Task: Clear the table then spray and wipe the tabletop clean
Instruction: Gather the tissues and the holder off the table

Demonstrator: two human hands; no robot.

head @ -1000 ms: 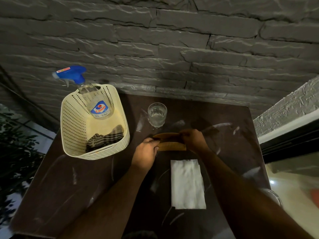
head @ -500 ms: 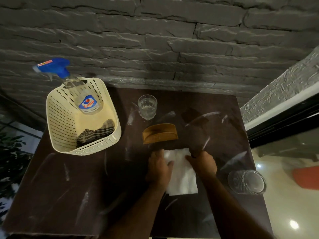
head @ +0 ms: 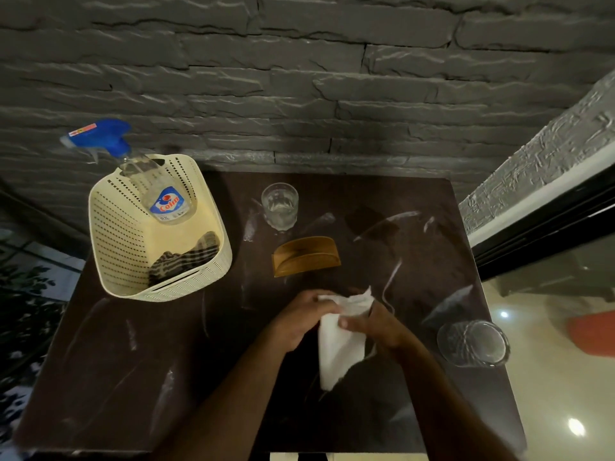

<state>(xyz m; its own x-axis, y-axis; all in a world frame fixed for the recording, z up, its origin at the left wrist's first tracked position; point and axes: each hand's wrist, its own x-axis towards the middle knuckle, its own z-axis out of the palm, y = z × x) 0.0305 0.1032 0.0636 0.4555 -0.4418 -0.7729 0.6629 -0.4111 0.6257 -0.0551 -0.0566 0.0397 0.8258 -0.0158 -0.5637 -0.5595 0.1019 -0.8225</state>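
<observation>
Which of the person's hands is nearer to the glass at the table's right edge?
The right hand is nearer the glass, just to its left. The left hand sits farther left, beyond the white napkin both hold.

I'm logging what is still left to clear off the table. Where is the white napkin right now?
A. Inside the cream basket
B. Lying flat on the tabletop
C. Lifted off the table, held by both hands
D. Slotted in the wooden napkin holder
C: the left hand and right hand both grip the top of the white napkin, which hangs down above the table, in front of the empty wooden napkin holder.
</observation>
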